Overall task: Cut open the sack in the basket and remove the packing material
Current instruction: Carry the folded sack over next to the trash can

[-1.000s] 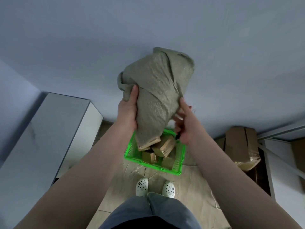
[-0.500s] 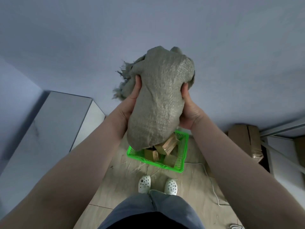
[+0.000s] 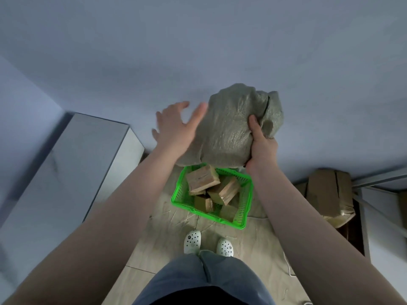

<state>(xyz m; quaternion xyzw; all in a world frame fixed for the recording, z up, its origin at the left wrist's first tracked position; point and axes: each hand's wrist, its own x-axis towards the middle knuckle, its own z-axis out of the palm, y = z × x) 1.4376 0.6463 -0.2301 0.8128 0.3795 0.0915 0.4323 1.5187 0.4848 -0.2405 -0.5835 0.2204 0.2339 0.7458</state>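
Tiled floor point(image 3: 253, 245) bearing green basket point(image 3: 244, 208) of wrapped blocks point(image 3: 203, 180); above, right hand point(image 3: 262, 146) grips crumpled sack point(image 3: 231, 128) (left hand point(image 3: 176, 128) spread wide, touching it).

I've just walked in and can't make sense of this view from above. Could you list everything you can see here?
sack: one, grey-green woven, bunched up, held above the basket
basket: one, bright green plastic, on the floor ahead of the feet
blocks: several, tan, wrapped, piled in the basket
cardboard box: one, brown, on the floor at right
cabinet: one, white, at left
cable: one, white, on the floor at right
clogs: two, white, perforated, on the feet
trousers: grey-blue, bottom centre
left hand: fingers spread, against the sack's left side
right hand: grip on the sack's right side
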